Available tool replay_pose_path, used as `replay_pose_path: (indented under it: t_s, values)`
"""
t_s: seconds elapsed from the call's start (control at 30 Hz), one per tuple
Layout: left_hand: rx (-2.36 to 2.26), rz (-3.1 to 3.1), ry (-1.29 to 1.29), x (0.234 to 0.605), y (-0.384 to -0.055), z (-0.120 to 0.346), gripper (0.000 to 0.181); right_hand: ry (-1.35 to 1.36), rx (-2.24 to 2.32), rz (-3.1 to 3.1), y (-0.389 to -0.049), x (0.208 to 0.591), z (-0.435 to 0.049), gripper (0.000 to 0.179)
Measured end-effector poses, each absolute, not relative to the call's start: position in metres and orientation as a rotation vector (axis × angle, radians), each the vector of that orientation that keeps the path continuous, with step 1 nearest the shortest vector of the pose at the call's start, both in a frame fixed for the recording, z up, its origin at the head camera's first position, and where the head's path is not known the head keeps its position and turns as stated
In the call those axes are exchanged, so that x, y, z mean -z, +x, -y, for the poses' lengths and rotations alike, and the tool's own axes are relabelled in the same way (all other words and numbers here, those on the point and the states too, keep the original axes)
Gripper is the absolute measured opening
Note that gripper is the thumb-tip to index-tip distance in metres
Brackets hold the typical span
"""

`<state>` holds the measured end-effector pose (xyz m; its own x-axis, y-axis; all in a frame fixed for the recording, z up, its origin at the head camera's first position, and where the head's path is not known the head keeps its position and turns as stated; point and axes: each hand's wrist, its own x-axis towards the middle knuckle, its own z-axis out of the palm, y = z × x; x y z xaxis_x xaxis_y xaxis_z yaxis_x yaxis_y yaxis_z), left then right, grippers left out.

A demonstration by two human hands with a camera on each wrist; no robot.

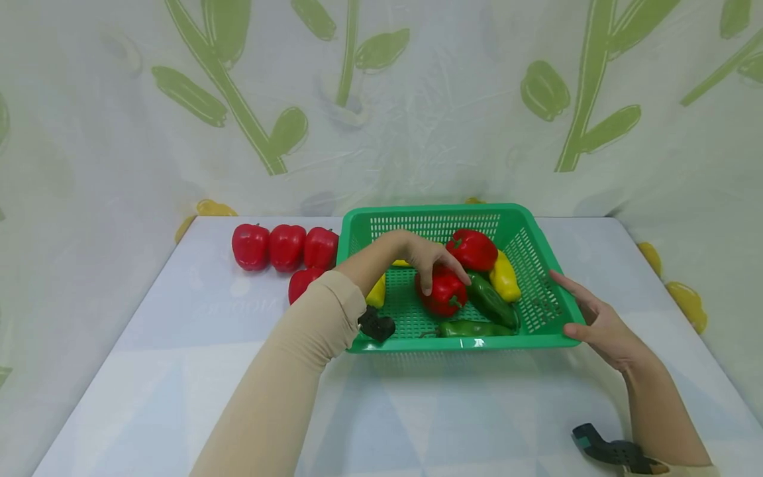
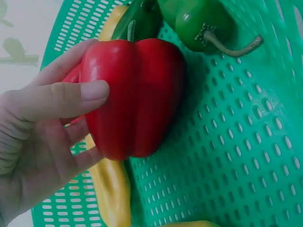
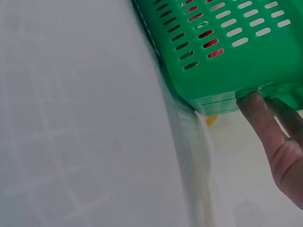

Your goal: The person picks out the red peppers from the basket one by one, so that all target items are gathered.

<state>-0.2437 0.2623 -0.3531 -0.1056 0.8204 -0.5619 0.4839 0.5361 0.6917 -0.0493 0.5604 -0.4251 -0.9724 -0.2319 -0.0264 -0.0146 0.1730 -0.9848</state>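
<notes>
In the green basket, my left hand grips a red bell pepper. The left wrist view shows the thumb on the near side of this pepper and the fingers behind it. My right hand holds the basket at its right side, thumb on the rim and fingers against the outer wall. Beside the gripped pepper lie another red bell pepper, a dark green pepper, a long green pepper and a yellow pepper. More yellow shows partly behind the left arm.
Left of the basket, several red bell peppers stand on the white and pale blue table; the left sleeve partly covers one. Behind the table hangs a pale curtain with green plant prints.
</notes>
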Motion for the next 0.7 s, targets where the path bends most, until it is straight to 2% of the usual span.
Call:
replay_pose_path:
  t_s: [0.7]
  values:
    - [-0.398, -1.819, 0.860, 0.356, -0.245, -0.251, 0.069, -0.245, 1.910, -2.268, -0.050, 0.425, -0.560, 0.071]
